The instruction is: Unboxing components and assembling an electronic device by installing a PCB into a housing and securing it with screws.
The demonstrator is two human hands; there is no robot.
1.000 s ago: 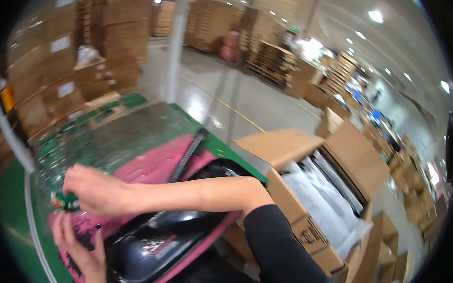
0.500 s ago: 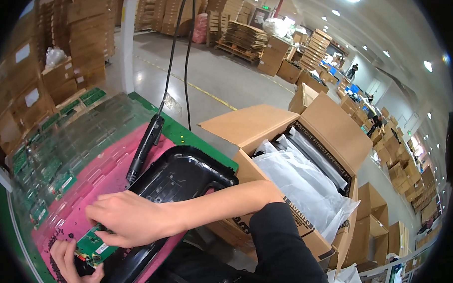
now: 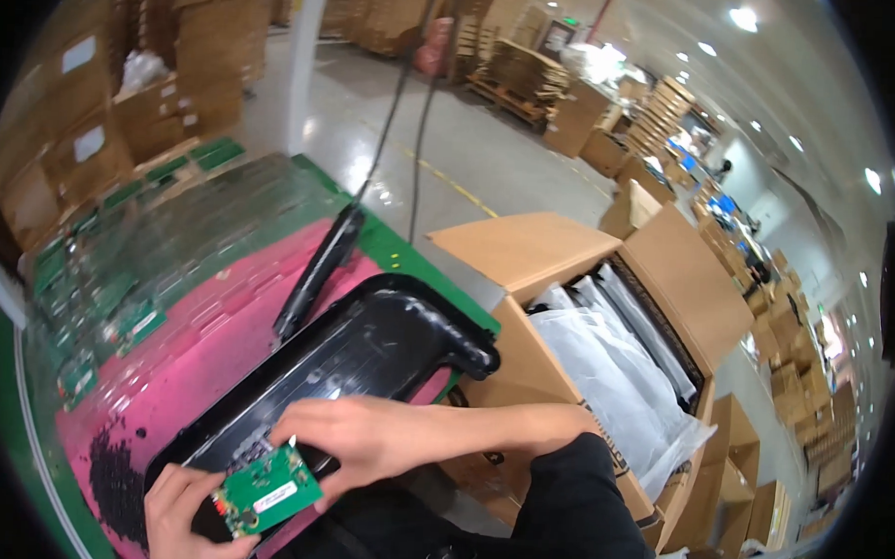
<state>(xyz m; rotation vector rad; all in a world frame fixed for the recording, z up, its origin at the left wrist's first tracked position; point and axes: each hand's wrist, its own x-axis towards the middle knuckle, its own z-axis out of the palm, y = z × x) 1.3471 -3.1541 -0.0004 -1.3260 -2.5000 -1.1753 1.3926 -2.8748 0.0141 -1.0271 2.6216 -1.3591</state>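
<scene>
A green circuit board [image 3: 269,490] with a white label is held between my two hands, above the near end of a black plastic housing [image 3: 351,350]. My left hand [image 3: 181,515] grips the board's left end, where small red and yellow parts show. My right hand [image 3: 348,436] closes on its right end, thumb below and fingers above. The housing lies tilted on a pink mat [image 3: 220,306]. Beyond it, a black corded electric screwdriver [image 3: 318,273] lies on the mat, its cable rising out of view.
Many small black screws [image 3: 117,480] are scattered at the mat's left. Clear plastic trays [image 3: 188,216] with more green boards stand behind. At the right, an open cardboard box [image 3: 557,246] holds wrapped parts [image 3: 612,369]. Stacked cartons [image 3: 214,55] and distant people fill the background.
Both hands and the board have moved right, away from the screws and over the housing. The board now shows more of its face. The whole view has shifted a little.
</scene>
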